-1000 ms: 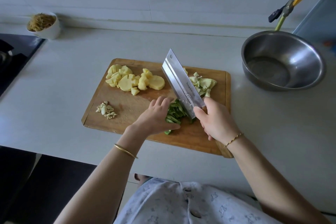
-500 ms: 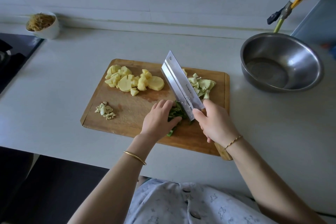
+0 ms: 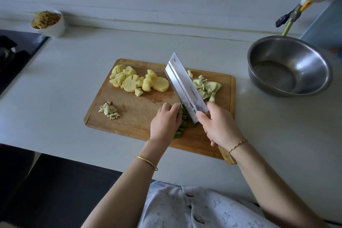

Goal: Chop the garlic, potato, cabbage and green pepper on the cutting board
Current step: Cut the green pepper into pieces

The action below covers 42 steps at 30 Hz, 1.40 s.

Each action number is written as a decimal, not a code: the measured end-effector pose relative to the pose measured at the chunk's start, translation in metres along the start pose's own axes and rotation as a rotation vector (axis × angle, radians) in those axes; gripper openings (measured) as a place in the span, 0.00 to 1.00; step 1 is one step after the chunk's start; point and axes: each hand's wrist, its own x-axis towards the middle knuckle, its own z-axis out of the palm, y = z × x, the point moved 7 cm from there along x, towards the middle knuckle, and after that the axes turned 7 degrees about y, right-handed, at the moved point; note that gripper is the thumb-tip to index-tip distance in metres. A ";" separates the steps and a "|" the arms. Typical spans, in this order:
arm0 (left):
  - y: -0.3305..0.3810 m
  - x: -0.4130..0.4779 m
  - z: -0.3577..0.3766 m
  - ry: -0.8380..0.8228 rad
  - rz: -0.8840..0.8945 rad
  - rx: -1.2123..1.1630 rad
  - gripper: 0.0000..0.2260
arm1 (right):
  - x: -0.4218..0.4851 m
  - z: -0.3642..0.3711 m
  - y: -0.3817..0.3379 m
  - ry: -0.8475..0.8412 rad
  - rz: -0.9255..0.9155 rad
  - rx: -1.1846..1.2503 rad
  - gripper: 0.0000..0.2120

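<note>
Chopping view from the head camera: I see both hands at the green pepper [image 3: 182,126] on the cutting board [image 3: 137,116].
The right hand [image 3: 220,126] is wrapped tight around the cleaver [image 3: 185,85] handle, its blade slanting away toward the far edge; the left hand [image 3: 164,122] lies with curled fingers on the pepper strips, knuckles just beside the blade; potato [image 3: 129,83] pieces lie far left, garlic [image 3: 109,111] near left, cabbage [image 3: 207,87] far right; both forearms reach in from the near edge.
</note>
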 end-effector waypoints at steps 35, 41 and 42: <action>-0.059 -0.029 -0.025 -0.076 -0.620 -0.397 0.34 | -0.016 0.032 0.003 -0.076 -0.061 -0.323 0.19; -0.052 -0.029 -0.017 -0.368 -0.462 -0.355 0.53 | -0.016 0.032 0.000 -0.070 -0.088 -0.366 0.19; -0.053 -0.028 -0.014 -0.368 -0.464 -0.343 0.54 | -0.016 0.032 -0.001 -0.072 -0.090 -0.369 0.19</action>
